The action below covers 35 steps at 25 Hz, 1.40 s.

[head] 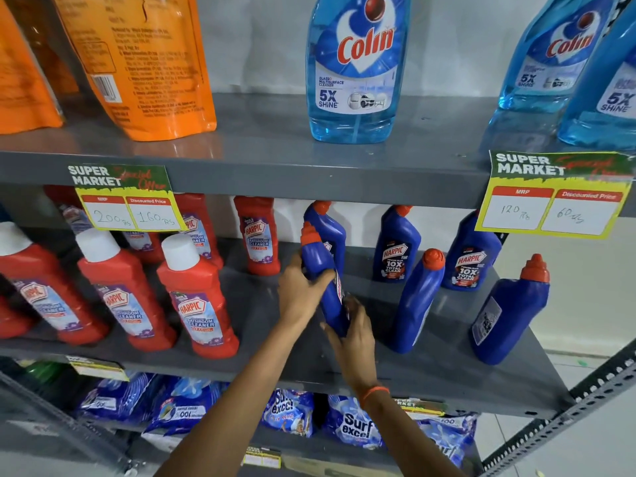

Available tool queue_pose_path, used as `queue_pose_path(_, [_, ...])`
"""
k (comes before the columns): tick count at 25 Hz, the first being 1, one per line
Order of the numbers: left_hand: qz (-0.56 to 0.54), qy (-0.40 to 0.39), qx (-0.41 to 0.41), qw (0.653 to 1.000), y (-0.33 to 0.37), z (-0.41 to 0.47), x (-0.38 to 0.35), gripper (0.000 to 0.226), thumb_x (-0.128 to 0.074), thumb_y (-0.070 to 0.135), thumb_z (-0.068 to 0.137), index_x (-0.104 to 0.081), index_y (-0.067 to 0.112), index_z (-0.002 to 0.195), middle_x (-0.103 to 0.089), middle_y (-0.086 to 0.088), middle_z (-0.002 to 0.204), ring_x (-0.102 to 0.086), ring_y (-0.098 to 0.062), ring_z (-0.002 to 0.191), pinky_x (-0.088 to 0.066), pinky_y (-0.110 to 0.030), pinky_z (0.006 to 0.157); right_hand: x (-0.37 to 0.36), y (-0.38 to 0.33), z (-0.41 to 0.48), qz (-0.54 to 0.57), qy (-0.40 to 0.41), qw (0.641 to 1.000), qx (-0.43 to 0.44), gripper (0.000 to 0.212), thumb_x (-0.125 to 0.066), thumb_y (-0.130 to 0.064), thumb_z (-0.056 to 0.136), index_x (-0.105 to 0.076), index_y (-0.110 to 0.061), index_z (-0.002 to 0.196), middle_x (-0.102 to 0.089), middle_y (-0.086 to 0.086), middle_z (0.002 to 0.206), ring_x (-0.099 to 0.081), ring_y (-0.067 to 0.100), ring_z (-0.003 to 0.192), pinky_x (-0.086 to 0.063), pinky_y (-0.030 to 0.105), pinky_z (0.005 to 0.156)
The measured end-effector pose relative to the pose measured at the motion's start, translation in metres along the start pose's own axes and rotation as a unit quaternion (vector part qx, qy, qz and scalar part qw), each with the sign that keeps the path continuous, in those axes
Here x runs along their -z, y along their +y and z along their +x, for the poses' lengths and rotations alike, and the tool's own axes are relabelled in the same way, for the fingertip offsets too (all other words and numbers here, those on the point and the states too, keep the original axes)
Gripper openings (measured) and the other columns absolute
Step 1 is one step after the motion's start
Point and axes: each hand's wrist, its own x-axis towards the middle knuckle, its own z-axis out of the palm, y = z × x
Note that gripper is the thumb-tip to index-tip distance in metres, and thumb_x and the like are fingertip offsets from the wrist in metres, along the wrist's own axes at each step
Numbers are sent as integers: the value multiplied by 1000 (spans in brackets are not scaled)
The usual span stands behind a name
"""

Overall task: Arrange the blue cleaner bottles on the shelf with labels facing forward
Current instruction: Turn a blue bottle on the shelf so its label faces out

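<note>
grey shelf (447,370) is crowded: your left hand (299,290) and right hand (351,335) clamp 1 blue bottle (323,270); twisting could topple its neighbour (414,304).

Supermarket: price tags (554,196) on stocked shelf (275,173).

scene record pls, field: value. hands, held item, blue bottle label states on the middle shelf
left hand: grip on upper body of held bottle
right hand: grip on its lower end
held bottle: blue, red cap, tilted, label edge facing right
labels forward: two back bottles
labels not forward: front middle bottle, front right bottle
partly hidden: back left bottle, label unclear
middle shelf: grey metal
</note>
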Motion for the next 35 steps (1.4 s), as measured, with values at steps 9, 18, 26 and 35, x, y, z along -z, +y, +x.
queue_pose_path(9, [-116, -136, -25, 983, -16, 15, 25, 33, -75, 12, 73, -64, 30, 99, -75, 10, 91, -70, -17, 91, -55, -33, 80, 25, 16, 43, 114, -241, 958, -105, 81, -88, -17, 58, -42, -22, 125, -59, 2, 124, -58, 4, 106, -49, 15, 84])
queue_pose_path(18, [-130, -208, -13, 969, -19, 24, 34, 53, -68, -2, 75, -52, 6, 125, -68, -7, 111, -66, -11, 100, -55, -20, 82, 11, 27, 43, 125, -127, 972, -150, 65, -87, -14, 58, -52, -16, 113, -67, 6, 115, -64, 18, 104, -55, 37, 89])
queue_pose_path(26, [-126, -212, -14, 969, -30, 30, 43, 56, -68, -2, 76, -50, 7, 128, -69, -2, 113, -64, -13, 107, -53, -20, 85, -4, 18, 27, 87, -49, 985, -138, 59, -87, -27, 57, -47, -32, 101, -63, -17, 96, -62, -5, 88, -50, 13, 69])
queue_pose_path(35, [-99, -222, -5, 970, -39, 35, 49, 58, -63, 3, 82, -40, 8, 135, -58, -6, 127, -57, -4, 114, -49, -12, 85, -15, 11, 23, 25, -8, 993, -118, 58, -85, -29, 60, -42, -34, 99, -63, -7, 99, -61, 8, 86, -45, 13, 67])
